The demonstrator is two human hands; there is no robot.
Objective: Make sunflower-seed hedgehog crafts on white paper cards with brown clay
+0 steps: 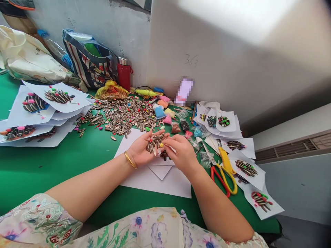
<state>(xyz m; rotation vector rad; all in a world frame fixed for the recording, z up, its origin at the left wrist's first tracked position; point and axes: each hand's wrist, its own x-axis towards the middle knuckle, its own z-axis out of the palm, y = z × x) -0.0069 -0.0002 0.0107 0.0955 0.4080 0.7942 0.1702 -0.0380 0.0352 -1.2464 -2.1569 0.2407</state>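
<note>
My left hand (141, 151) lies palm up with a heap of striped sunflower seeds (154, 142) in it. A small yellow ball (161, 145) sits at the edge of that heap, close to the fingertips of my right hand (181, 151). The right thumb and fingers are pinched together over the left palm; what is between them is hidden. Under both hands, white paper sheets (165, 187) lie on the green tabletop. Part of a dark seed figure (165, 156) shows on the upper sheet, mostly covered by my hands.
Ahead is a wide pile of sunflower seeds (124, 112). Bags of coloured clay (176, 127) lie to its right. Scissors (224, 175) and a yellow cutter (225, 159) are by my right forearm. Seed-picture sheets stand left (59, 106) and right (247, 168); a red bottle (124, 75) stands behind.
</note>
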